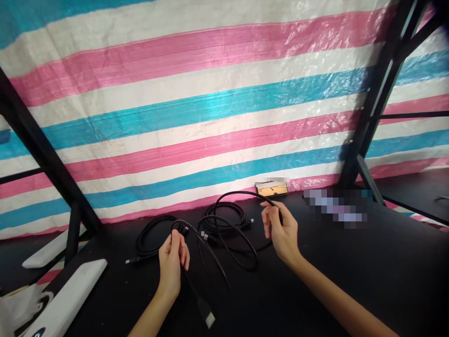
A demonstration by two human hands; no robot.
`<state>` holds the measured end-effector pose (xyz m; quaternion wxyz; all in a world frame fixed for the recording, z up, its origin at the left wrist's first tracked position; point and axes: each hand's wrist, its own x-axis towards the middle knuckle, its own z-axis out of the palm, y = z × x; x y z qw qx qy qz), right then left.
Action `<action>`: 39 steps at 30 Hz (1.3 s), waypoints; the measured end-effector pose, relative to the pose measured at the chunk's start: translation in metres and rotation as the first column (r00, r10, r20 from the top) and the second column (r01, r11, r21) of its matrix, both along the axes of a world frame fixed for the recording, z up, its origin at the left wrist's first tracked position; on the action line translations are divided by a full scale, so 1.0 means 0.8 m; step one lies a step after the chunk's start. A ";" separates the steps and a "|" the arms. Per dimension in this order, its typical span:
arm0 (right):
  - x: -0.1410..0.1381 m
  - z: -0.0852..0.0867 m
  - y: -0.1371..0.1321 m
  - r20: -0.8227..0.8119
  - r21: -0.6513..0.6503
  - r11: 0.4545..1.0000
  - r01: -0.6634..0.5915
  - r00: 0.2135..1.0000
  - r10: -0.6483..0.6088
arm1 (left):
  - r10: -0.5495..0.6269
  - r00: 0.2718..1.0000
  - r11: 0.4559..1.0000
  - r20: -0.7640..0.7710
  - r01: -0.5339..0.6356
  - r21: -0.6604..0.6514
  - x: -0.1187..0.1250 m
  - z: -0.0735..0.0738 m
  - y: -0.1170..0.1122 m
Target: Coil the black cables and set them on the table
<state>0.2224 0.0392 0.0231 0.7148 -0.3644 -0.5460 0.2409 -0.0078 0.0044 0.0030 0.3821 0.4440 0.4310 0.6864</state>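
Between my two hands a black USB cable [242,234] hangs in loose loops above the black table. My left hand [172,257] pinches it near one end, and its plug [206,314] dangles below the fingers with the metal tip pointing down. Farther right, my right hand [281,229] grips another stretch of the same cable, its fingers closed around it. Behind the loops lies a coiled black cable [228,208]. A second coiled cable [143,234] rests beyond my left hand, with its plug on the table. Overlapping strands hide which loop belongs to which cable in places.
A phone-like device [271,189] leans at the table's back edge. Right of it is a blurred-out patch [335,206]. A long white box [70,297] lies at the left. Black metal posts [373,93] frame a striped plastic sheet [210,107] behind the table [333,271].
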 end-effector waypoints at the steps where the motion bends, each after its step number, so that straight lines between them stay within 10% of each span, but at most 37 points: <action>1: 0.000 0.000 0.000 0.017 -0.016 1.000 -0.009 1.000 0.010 | -0.013 1.000 1.000 -0.014 0.013 -0.006 0.002 -0.001 -0.001; 11: 0.004 0.000 0.009 0.084 -0.165 0.983 -0.079 0.992 0.094 | -0.045 0.996 0.992 -0.081 0.035 -0.124 0.014 -0.009 -0.002; 19: 0.015 -0.021 0.026 0.247 -0.189 0.981 -0.050 0.964 0.097 | 0.117 0.989 0.989 0.093 -0.125 0.077 -0.004 0.006 0.003; 25: 0.017 -0.036 0.030 0.625 -0.308 0.950 -0.045 0.744 0.238 | 0.132 0.969 0.981 0.211 -0.158 0.110 -0.013 0.015 0.005; 32: 0.006 -0.043 0.028 0.521 -0.634 0.739 -0.230 0.579 0.627 | 0.180 0.951 0.964 0.251 -0.222 0.149 -0.021 0.023 0.005; 39: -0.005 -0.047 0.020 0.238 -0.692 0.558 -0.458 0.584 0.776 | 0.135 0.952 0.977 0.276 -0.175 0.123 -0.014 0.018 0.003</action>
